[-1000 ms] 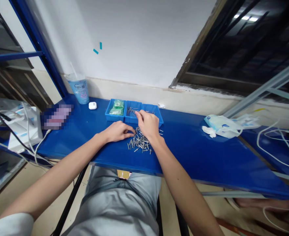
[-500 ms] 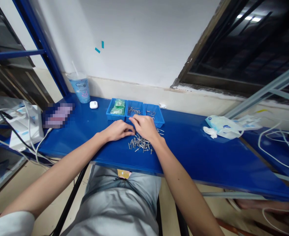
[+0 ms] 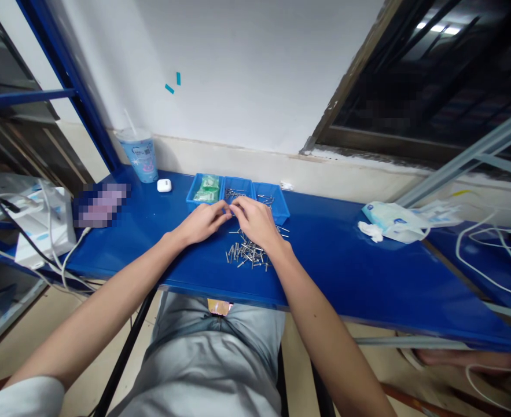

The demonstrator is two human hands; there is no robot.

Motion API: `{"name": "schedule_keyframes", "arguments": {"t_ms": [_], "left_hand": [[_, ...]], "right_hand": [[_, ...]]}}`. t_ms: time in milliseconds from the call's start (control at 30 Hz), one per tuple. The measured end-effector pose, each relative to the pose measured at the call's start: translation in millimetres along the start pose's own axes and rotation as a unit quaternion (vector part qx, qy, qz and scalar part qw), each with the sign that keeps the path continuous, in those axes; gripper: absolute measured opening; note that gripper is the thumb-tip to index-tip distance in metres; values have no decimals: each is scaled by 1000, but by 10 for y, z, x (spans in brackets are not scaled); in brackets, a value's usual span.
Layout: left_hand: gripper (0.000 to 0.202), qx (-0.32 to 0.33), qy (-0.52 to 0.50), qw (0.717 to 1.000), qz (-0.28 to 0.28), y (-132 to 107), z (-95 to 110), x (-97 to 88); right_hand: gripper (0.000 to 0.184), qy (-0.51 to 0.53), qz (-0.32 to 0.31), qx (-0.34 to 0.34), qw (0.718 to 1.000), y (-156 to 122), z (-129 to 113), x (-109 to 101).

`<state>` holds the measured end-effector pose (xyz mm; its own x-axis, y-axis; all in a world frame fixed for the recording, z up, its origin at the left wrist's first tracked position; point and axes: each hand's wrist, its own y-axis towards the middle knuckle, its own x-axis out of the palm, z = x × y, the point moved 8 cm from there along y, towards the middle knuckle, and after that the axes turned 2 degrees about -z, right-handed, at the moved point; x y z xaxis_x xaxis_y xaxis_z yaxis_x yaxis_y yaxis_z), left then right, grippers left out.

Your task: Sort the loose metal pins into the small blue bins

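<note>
My left hand (image 3: 203,222) and my right hand (image 3: 257,219) meet over the desk, just in front of the blue bins. The fingers of both are curled in a pinch, their tips nearly touching. Whatever they hold is too small or hidden to make out. Below and partly under my right hand lies a loose pile of slim silvery metal pins (image 3: 247,253), shaped like blind rivets. Similar pins sit in the middle bin (image 3: 238,180) and in the right bin (image 3: 282,213). In the left bin (image 3: 190,198) are green-and-white packets (image 3: 207,188).
On the blue desk (image 3: 350,278), a cup with a straw (image 3: 141,156) and a white earbud case (image 3: 164,185) stand back left. Further left are a blurred-out flat object (image 3: 103,205) and a white power strip (image 3: 47,229) with cables. A tissue pack (image 3: 396,221) lies right.
Both hands have moved slightly away from me toward the bins, and their fingertips have come closer together. More of the pins beneath them now shows.
</note>
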<state>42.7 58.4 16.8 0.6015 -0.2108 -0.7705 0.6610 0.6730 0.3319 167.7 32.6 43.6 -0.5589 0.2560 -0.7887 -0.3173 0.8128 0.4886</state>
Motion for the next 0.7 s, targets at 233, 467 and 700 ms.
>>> {"name": "schedule_keyframes", "arguments": {"t_ms": [233,467,700], "left_hand": [[17,1,-35,998,60,-17,22,-116],[17,-2,-29,998,50,-6,22,-107],[15,25,-11,998,57,-6,40,-101]], "right_hand": [[26,-14,-2,-8,1000,3,4,9],[23,-19,-6,-5,1000,6,10,18],[26,-5,-17,-15,1000,2,-6,52]]}}
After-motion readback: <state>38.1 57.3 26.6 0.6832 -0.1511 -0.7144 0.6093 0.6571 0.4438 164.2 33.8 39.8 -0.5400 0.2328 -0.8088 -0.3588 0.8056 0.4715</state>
